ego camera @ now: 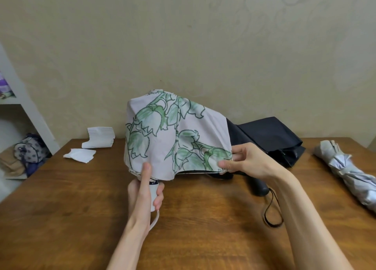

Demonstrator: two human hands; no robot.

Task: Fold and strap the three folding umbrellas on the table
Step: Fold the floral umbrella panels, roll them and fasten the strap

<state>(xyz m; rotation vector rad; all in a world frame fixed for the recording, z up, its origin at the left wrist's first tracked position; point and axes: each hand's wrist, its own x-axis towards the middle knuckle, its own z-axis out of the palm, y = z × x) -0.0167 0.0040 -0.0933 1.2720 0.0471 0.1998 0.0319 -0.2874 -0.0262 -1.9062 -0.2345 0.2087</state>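
Wooden desk [203,218] — pale green-flowered folding umbrella [162,131], long axis running from near edge to far, handle nearest.
Left hand [142,192] grips its white handle [153,194], right hand [250,161] pinches the canopy hem — navy fabric umbrella [270,135] lies behind.

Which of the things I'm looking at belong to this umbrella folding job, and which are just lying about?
Job:
floral umbrella, gripped by the left hand and pinched by the right hand
navy umbrella
silver umbrella

Lying about:
papers
bag
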